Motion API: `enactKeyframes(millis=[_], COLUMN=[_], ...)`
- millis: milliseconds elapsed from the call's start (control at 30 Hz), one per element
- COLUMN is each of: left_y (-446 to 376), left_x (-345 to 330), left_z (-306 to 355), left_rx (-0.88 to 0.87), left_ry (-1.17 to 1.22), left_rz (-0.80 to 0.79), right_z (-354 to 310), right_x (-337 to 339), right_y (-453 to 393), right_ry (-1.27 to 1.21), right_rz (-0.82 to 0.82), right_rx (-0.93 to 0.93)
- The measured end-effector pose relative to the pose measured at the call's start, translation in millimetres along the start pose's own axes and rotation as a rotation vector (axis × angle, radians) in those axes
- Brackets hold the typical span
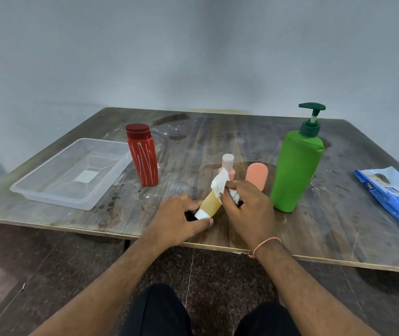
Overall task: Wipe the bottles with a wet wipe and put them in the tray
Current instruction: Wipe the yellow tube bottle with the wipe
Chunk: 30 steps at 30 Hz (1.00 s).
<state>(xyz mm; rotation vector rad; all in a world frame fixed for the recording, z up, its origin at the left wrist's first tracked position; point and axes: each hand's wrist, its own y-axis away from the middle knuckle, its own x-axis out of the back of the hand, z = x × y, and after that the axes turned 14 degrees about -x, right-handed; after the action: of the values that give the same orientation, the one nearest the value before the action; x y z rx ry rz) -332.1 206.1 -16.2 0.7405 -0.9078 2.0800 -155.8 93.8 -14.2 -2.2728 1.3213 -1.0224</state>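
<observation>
Head view was all we had. Yellow bottle (210, 202) lay tilted just above the surface (218, 141) near its front edge, long axis running from its white cap at seven o'clock up toward one o'clock. Our left hand (181, 220) gripped the cap end, fingers (202, 223) curled round it. Our right hand (248, 207) clutched the wet wipe (220, 184) against the bottle's upper end. Clear tray (36, 187) sat at ten o'clock from the bottle, with nothing in it, nearer our left hand. We judged the left hand better placed to carry the bottle there, past the red bottle (144, 156). Green pump bottle (295, 166) stood at two o'clock.
</observation>
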Motion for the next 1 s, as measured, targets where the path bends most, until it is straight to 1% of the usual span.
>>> enactKeyframes(millis=[100, 200, 233, 300, 400, 500, 600, 700, 800, 900, 1000], left_y=[-1, -2, -2, -2, -1, -1, -2, -2, -1, -1, -2], left_x=[-1, -1, -1, -1, 0, 1, 2, 3, 4, 6, 8], left_z=[1, -1, -3, -4, -4, -2, -2, -3, -5, -5, -5], left_rx=[0.005, 0.006, -0.001, -0.019, -0.016, -0.004, 0.026, 0.052, 0.062, 0.04, 0.01], left_ry=[0.012, 0.016, -0.003, -0.022, 0.022, 0.033, 0.035, 0.05, 0.082, 0.133, 0.145], left_rz=[0.006, 0.014, 0.008, -0.005, -0.013, -0.022, -0.042, -0.06, -0.059, -0.053, -0.051], right_z=[-1, -3, -3, -4, -5, -3, 1, 3, 1, -1, -3], right_x=[0, -1, -1, -1, -2, 0, 3, 3, 4, 6, 5], right_y=[2, 8, 9, 11, 10, 4, -3, -6, -6, -2, 4], right_ry=[-0.057, -0.074, -0.061, -0.028, 0.003, -0.033, -0.047, -0.091, -0.13, -0.104, -0.087], right_rz=[-0.102, -0.273, -0.308, -0.302, -0.163, -0.016, 0.031, 0.001, -0.055, -0.148, -0.293], right_rx=[0.022, 0.145, 0.187, 0.238, 0.209, 0.025, -0.168, -0.282, -0.293, -0.197, -0.072])
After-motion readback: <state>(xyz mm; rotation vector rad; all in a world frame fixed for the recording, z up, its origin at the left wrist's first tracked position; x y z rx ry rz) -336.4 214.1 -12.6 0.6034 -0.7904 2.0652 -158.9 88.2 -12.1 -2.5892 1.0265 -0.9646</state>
